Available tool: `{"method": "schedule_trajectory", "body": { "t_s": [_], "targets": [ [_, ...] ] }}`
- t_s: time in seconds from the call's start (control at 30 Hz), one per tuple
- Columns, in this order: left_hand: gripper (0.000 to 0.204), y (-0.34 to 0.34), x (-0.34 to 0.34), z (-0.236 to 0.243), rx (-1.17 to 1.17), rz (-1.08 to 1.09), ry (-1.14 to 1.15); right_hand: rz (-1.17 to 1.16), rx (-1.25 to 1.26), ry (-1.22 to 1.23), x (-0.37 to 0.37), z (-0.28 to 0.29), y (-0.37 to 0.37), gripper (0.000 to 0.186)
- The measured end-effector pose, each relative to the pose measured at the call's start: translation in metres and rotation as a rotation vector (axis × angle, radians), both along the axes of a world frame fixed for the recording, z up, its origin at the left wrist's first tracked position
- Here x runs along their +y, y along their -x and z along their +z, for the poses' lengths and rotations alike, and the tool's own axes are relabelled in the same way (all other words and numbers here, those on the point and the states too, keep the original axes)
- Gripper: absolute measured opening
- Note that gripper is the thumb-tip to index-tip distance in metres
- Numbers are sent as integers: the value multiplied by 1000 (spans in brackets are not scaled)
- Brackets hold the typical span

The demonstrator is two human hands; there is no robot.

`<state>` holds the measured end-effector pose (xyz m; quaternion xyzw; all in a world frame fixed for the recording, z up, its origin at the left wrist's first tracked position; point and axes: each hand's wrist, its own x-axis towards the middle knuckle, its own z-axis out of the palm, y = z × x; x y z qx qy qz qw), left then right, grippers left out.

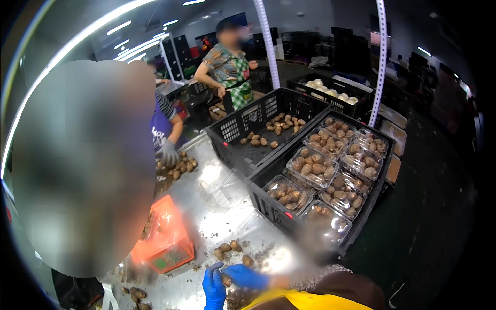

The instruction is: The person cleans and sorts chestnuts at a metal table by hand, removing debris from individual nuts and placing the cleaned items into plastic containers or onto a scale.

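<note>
My blue-gloved left hand (pixel 214 284) is closed on a small brown taro corm (pixel 226 280), low in the head view over the steel table (pixel 227 212). My blue-gloved right hand (pixel 245 275) meets it from the right, its fingers also closed on that corm. A few loose corms (pixel 235 245) lie just beyond my hands among bits of soil, with more (pixel 138 295) at lower left. An orange plastic basket (pixel 173 240) stands left of them. A black crate (pixel 258 199) on the right holds clear lidded punnets of corms (pixel 312 168).
A second black crate (pixel 222 139) holds loose corms; behind it is one with pale produce (pixel 351 106). Perforated posts (pixel 378 62) rise beside them. A co-worker's grey-gloved hand (pixel 168 152) is at a corm pile, and another person (pixel 232 72) stands farther back. A blurred patch covers the left.
</note>
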<state>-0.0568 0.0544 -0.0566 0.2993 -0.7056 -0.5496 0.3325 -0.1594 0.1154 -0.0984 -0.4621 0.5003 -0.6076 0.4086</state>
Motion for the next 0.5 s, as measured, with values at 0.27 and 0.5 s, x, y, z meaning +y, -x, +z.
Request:
{"method": "schedule_trajectory", "body": {
  "t_s": [0.27, 0.5],
  "targets": [
    [40, 32, 25, 19, -117, -5, -125, 77, 93, -182, 10, -5, 24, 32],
    [34, 33, 15, -13, -112, -161, -814, -317, -151, 60, 67, -17, 30, 14]
  ]
}}
